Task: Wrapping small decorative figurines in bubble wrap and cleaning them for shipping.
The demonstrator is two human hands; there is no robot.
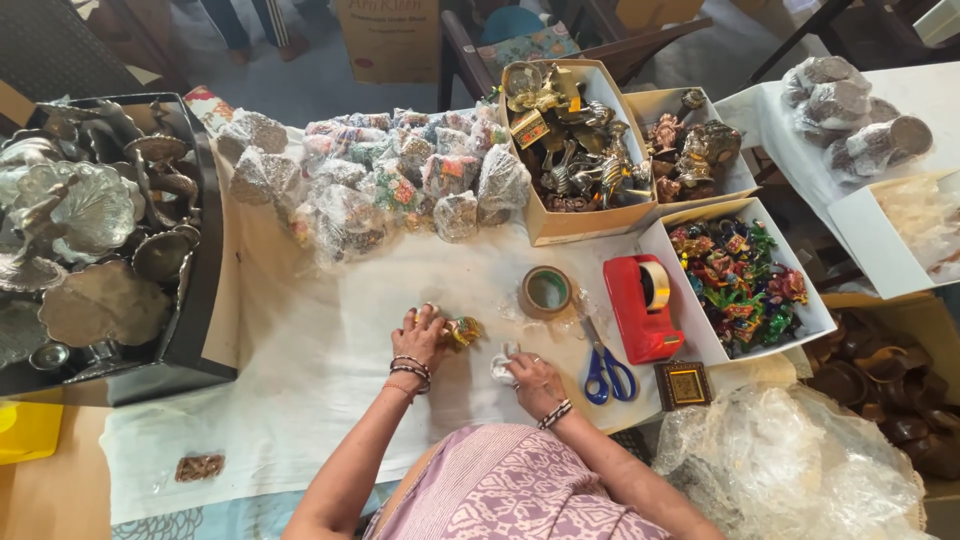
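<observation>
My left hand [421,334] rests on the white cloth [300,360] and grips a small colourful figurine [463,331] at its right side. My right hand [533,380] sits just to the right and below it, fingers closed on a crumpled piece of clear wrap [503,364]. Both wrists wear bead bracelets. A brown tape roll [546,292] lies just beyond the hands, and blue-handled scissors [604,366] lie to the right of my right hand.
A red tape dispenser [641,305] stands by a white box of colourful figurines [742,275]. Boxes of brass figures [575,150] and a pile of wrapped items [390,180] line the far side. A black tray of metalware [90,240] is left; bubble wrap [790,470] lower right.
</observation>
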